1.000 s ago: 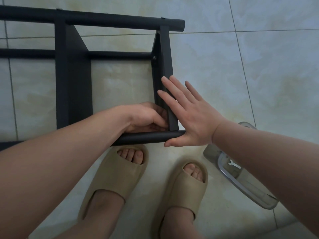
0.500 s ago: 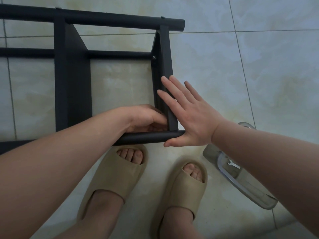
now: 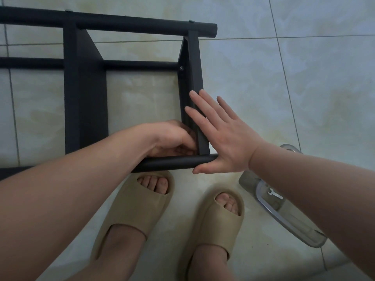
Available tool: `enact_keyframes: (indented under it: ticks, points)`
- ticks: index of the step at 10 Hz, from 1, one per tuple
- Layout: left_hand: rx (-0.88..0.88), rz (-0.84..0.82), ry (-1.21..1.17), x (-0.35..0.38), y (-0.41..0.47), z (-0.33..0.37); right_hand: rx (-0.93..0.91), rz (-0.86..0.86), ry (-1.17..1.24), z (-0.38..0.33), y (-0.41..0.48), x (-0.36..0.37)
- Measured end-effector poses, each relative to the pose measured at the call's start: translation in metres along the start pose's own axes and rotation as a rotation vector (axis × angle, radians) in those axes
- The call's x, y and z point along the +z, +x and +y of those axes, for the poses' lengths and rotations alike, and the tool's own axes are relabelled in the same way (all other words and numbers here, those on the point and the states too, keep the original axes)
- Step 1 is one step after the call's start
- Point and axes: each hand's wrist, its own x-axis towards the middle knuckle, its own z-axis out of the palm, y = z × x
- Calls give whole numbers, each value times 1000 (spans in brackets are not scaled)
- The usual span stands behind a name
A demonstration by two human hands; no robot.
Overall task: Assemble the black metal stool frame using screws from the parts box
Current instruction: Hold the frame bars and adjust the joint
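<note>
Nothing has shifted: right hand (image 3: 223, 138) stays flat bracing the stool frame (image 3: 85, 94); left hand (image 3: 172, 138) stays curled at the inner corner joint at 6 o'clock, likely threading an unseen screw

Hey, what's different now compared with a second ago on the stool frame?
Almost nothing. The left hand remains curled inside the corner of the black stool frame, its fingers only shifting slightly. The right hand stays flat and open against the frame's outer side. The parts box has not moved.
</note>
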Motion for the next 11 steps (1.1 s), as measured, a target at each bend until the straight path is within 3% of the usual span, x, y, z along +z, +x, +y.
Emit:
enact_keyframes:
  ticks: [11]
  points:
    - [-73, 47, 17, 5, -7, 14, 8, -11, 9, -2, 0, -3]
